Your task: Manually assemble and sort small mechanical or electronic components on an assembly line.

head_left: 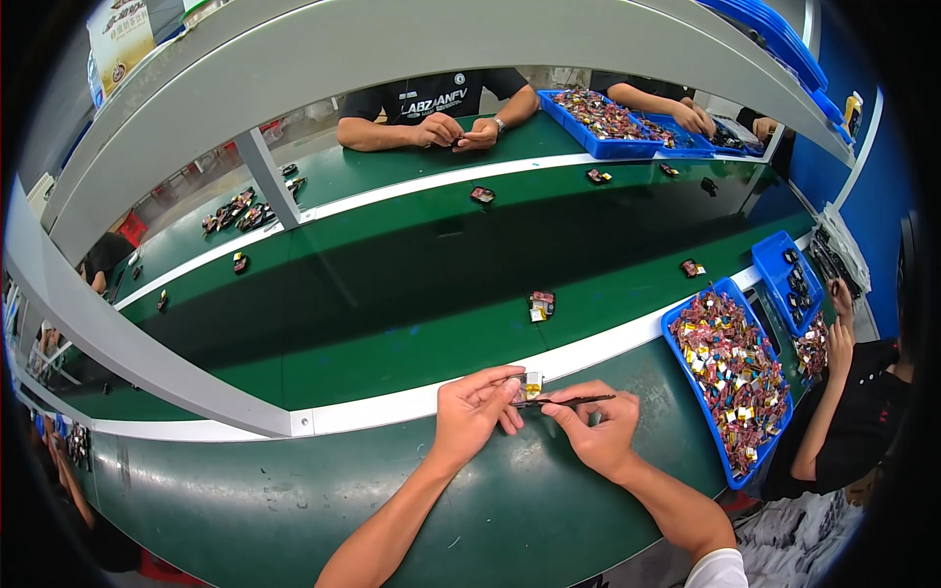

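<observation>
My left hand (469, 419) pinches a small electronic assembly (534, 381) with a silvery-white and yellow block on it, above the near edge of the green workbench. My right hand (603, 436) grips dark, slim tweezers (588, 399), which look like a black pointed tool with the tip turned left. That tip reaches the assembly beside my left fingers; exactly what it touches is too small to tell. Just beyond my hands, a similar assembly (541, 306) lies on the green conveyor belt (392, 367).
A blue tray (670, 331) heaped with small parts stands right of my hands; a smaller blue tray (774, 241) is beyond it. A grey frame post (157, 333) crosses at left. Co-workers sit opposite and at right. Several assemblies lie scattered on the belt.
</observation>
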The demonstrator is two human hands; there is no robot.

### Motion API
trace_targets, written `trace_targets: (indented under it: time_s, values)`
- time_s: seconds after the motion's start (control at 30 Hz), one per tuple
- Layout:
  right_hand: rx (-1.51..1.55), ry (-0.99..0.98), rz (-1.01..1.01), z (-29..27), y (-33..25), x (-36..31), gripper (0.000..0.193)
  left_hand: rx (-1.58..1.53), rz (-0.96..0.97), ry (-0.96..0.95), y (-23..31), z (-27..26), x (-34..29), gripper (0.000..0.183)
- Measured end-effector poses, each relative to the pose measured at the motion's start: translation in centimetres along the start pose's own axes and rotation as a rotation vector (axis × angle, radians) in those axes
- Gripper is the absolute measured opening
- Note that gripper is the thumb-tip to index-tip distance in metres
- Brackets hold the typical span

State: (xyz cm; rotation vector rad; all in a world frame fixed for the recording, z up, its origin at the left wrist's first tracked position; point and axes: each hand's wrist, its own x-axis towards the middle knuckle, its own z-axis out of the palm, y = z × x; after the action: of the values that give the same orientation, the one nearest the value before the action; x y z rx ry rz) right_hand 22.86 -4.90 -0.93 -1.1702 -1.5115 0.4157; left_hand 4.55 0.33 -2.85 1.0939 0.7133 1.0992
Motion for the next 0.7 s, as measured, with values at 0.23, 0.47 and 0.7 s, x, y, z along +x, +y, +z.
trace_targets:
  time_s: [0.23,0.47,0.7]
  values:
    - [-0.004,-0.002,-0.019,0.05,-0.10,0.08,0.010,0.029,-0.011,0.000,-0.02,0.19,-0.11,0.024]
    - [-0.068,-0.016,-0.099,0.08,-0.16,0.30,0.011,0.028,-0.010,0.024,0.00,0.25,0.06,0.025]
    - [-0.049,-0.010,-0.119,0.12,0.02,0.30,0.012,0.041,-0.021,0.025,0.06,0.23,0.04,0.025]
